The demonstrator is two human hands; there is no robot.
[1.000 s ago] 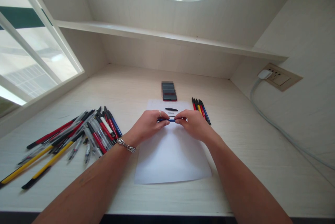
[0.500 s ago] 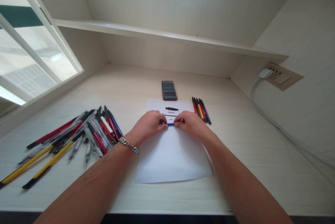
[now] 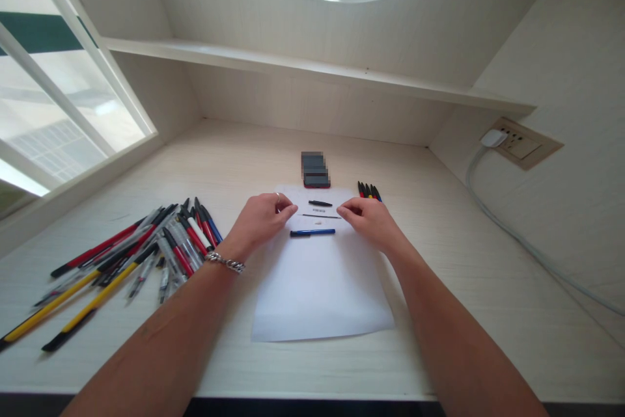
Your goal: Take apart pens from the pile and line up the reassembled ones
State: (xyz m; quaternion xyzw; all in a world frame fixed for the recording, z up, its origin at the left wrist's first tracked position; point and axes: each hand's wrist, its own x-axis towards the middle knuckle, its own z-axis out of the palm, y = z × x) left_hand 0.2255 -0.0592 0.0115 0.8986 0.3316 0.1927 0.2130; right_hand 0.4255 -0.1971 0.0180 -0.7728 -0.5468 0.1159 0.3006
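A blue pen barrel (image 3: 319, 232) with a dark end lies crosswise on the white paper sheet (image 3: 322, 300). Above it are a tiny pale piece (image 3: 318, 222), a thin dark pen refill (image 3: 318, 215), a small spring-like piece (image 3: 319, 210) and a black pen tip section (image 3: 320, 203). My left hand (image 3: 263, 218), with a ring and a chain bracelet, has thumb and forefinger together just off the refill's left end. At the refill's right end, the fingertips of my right hand (image 3: 366, 216) are pinched, touching it.
A heap of mixed pens (image 3: 146, 241) spreads across the left of the desk. Several pens (image 3: 370, 190) lie in a row behind my right hand. A phone (image 3: 316, 170) rests beyond the paper. A cable (image 3: 522, 248) runs from the wall socket (image 3: 527, 144) on the right.
Both hands have let go of the blue pen barrel, which now lies on the paper. They have moved apart and slightly away from me, to either end of the refill.
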